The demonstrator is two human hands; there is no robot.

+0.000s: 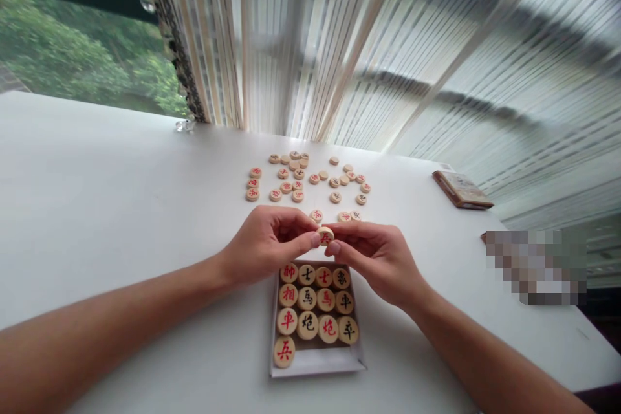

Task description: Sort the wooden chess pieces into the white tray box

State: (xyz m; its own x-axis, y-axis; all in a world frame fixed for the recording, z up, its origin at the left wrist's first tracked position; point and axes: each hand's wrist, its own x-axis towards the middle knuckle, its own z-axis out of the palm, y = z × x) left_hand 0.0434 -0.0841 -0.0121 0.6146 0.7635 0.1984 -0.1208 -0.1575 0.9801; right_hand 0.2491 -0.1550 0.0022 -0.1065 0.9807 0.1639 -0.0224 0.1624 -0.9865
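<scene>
Pinching a disc (325,237) lettered 兵 in red between curled hands (266,240), near boxed discs (308,299) reading 帥, 士, 馬.

1. A red-marked disc (325,237) was held between the left hand's grip (274,239) and the right hand's grip (372,252), near an open box (327,360).
2. Thirteen discs (307,299) were arranged inside in rows.
3. Loose discs (275,195) were scattered across the white tabletop (145,207).
4. Beyond it, a striped curtain (291,45) was hung.

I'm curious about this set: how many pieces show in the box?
13 pieces in the box: three rows of four, plus one piece near-left. Others may hide underneath.
</scene>
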